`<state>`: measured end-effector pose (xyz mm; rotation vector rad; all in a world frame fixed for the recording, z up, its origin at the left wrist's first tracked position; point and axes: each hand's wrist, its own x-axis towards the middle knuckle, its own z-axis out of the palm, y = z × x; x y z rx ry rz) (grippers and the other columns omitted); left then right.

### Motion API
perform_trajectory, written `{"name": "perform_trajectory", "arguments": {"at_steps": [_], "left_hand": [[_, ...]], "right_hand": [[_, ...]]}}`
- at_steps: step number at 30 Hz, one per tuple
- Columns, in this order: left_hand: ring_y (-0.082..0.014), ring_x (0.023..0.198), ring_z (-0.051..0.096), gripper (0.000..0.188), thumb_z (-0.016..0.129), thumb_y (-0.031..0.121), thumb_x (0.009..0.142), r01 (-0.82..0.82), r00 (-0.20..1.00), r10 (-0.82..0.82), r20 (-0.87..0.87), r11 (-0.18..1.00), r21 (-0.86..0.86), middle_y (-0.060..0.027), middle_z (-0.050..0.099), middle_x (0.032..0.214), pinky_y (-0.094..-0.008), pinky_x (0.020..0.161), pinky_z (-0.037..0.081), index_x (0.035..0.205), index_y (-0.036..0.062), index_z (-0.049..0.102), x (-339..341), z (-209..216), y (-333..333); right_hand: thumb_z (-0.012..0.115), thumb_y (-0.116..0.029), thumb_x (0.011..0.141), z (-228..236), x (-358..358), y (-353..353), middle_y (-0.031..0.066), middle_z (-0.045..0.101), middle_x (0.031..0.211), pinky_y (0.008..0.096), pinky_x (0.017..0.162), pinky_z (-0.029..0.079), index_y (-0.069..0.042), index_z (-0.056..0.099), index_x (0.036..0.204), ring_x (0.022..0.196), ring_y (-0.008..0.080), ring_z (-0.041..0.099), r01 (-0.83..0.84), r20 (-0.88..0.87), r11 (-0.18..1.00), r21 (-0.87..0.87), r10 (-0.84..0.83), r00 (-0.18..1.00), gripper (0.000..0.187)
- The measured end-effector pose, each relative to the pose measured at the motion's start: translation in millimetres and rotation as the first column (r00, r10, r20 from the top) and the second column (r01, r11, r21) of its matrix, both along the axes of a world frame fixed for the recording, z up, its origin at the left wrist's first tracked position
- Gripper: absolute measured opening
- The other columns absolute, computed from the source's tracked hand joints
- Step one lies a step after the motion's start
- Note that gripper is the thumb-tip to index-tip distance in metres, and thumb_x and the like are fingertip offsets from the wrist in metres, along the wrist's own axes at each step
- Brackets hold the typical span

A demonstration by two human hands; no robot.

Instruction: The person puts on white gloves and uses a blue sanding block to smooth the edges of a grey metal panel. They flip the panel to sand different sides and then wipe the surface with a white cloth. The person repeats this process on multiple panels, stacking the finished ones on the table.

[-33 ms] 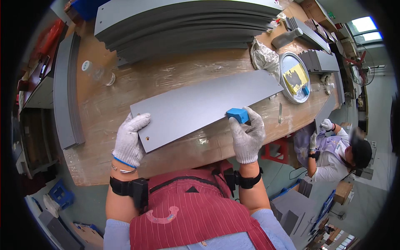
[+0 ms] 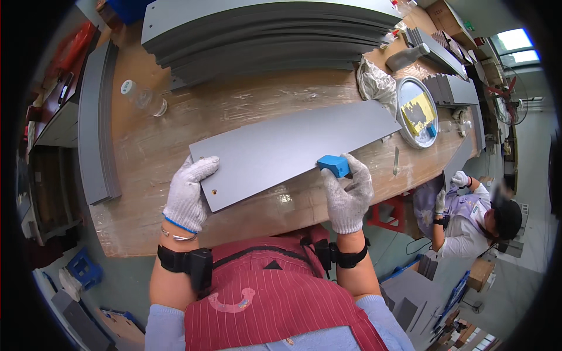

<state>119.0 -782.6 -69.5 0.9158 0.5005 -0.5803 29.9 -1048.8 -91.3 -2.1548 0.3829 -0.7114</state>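
A long grey panel [image 2: 293,143] slants across the table in front of me, its right end farther off. Two small holes show near its left end. My left hand [image 2: 188,190], in a white knit glove, grips that left end, thumb on top and fingers hidden beneath. My right hand [image 2: 349,196], in a soiled white glove, pinches a blue block [image 2: 333,164] between thumb and fingers at the panel's near edge. Whether the block touches the panel I cannot tell.
Stacked grey panels [image 2: 263,38] stand at the back, more panels [image 2: 96,126] at the left. A clear bottle [image 2: 143,98] lies at left. Beyond the panel are a white cloth [image 2: 374,82] and a round lid [image 2: 404,99] with yellow sandpaper. A person [image 2: 468,213] works at right.
The panel and my left hand sit slightly farther right in the view. Both hands keep their grip, and the blue block stays by the panel's near edge.
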Motion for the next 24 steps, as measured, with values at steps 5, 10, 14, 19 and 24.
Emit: {"name": "perform_trajectory", "arguments": {"at_steps": [5, 10, 14, 19, 24], "left_hand": [[-0.0268, 0.100, 0.069, 0.037, 0.059, 0.008, 0.092, -0.004, 1.000, 0.003, -0.015, 0.997, -0.071, -0.0147, 0.065, 0.114, -0.0423, 0.087, 0.061, 0.127, 0.0005, 0.054, -4, 0, -2], [-0.0259, 0.098, 0.070, 0.032, 0.060, 0.008, 0.092, 0.024, 1.000, -0.023, 0.008, 0.980, -0.195, -0.0146, 0.066, 0.110, -0.0407, 0.087, 0.060, 0.123, -0.0021, 0.056, -6, -5, -3], [-0.0261, 0.095, 0.070, 0.030, 0.060, 0.008, 0.092, 0.011, 1.000, -0.014, -0.013, 0.975, -0.224, -0.0151, 0.066, 0.107, -0.0408, 0.085, 0.060, 0.120, -0.0029, 0.056, -7, -1, -4], [-0.0284, 0.098, 0.069, 0.032, 0.057, 0.006, 0.092, 0.024, 0.999, -0.028, -0.019, 0.981, -0.190, -0.0165, 0.065, 0.110, -0.0433, 0.087, 0.060, 0.123, -0.0038, 0.054, -8, 0, -2], [-0.0310, 0.102, 0.068, 0.036, 0.056, 0.007, 0.092, 0.001, 1.000, -0.005, -0.016, 0.973, -0.230, -0.0181, 0.064, 0.113, -0.0457, 0.090, 0.059, 0.126, -0.0042, 0.052, -10, 12, -4]], "right_hand": [[0.085, -0.003, 0.068, 36, -2, 60, 0.0081, 0.066, 0.093, 0.0371, 0.080, 0.050, -0.005, 0.065, 0.113, 0.086, 0.0251, 0.063, -0.295, 0.083, 0.945, -0.140, 0.308, 0.948, 0.050], [0.085, -0.005, 0.065, 75, 2, 105, 0.0048, 0.069, 0.091, 0.0376, 0.075, 0.047, -0.008, 0.062, 0.116, 0.079, 0.0248, 0.066, -0.517, 0.098, 0.816, -0.257, 0.555, 0.826, 0.056], [0.085, -0.005, 0.064, 86, -1, 109, 0.0058, 0.069, 0.092, 0.0388, 0.073, 0.048, -0.009, 0.060, 0.118, 0.079, 0.0262, 0.067, -0.502, 0.039, 0.783, -0.367, 0.553, 0.832, 0.059], [0.085, -0.004, 0.063, 87, -5, 103, 0.0073, 0.069, 0.096, 0.0396, 0.074, 0.048, -0.009, 0.060, 0.116, 0.080, 0.0264, 0.066, -0.444, 0.066, 0.805, -0.393, 0.506, 0.860, 0.059], [0.085, -0.004, 0.064, 87, -4, 109, 0.0074, 0.069, 0.096, 0.0397, 0.075, 0.048, -0.010, 0.059, 0.116, 0.080, 0.0272, 0.065, -0.510, 0.027, 0.784, -0.354, 0.553, 0.832, 0.058]]}}
